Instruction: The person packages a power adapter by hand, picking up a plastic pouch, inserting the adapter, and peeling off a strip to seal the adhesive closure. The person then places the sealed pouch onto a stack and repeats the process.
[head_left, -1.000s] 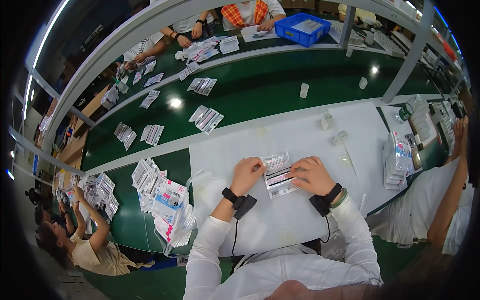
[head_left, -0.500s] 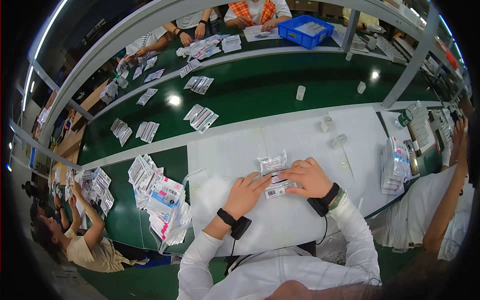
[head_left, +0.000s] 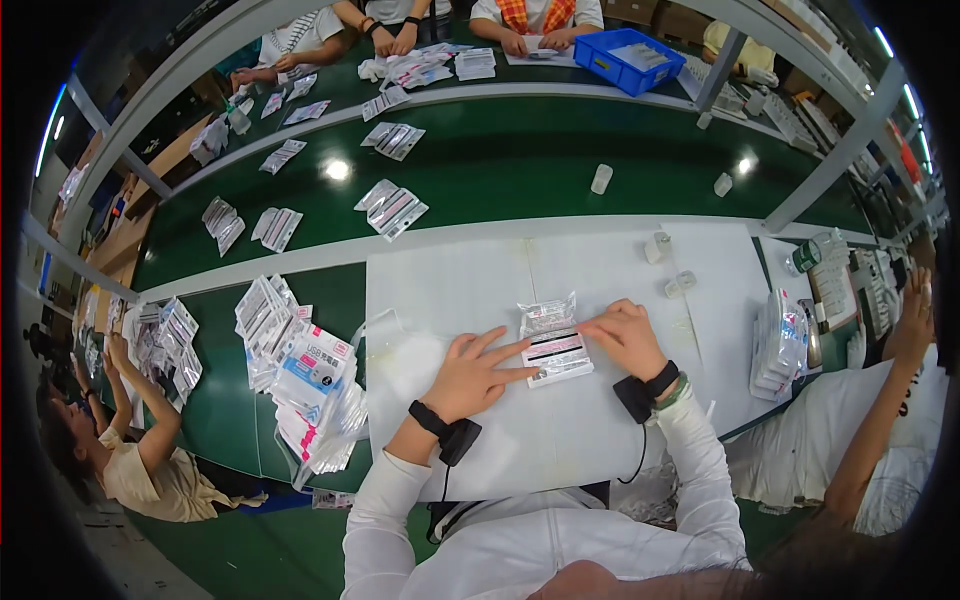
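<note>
Centrally lay a glossy, crinkled rectangular pouch (head_left: pixel 558 352); the left hand (head_left: pixel 468 380), splayed, ungripping, touched its 9-o'clock edge; the right hand (head_left: pixel 627 340) half-curled at 2 o'clock, grip indeterminable.

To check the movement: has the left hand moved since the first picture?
Yes: against the white sheet, the left hand moved toward the person.

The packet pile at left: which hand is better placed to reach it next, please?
Likely the left hand, nearer the packet pile; the right hand is farther, at the right of the silver packet.
</note>
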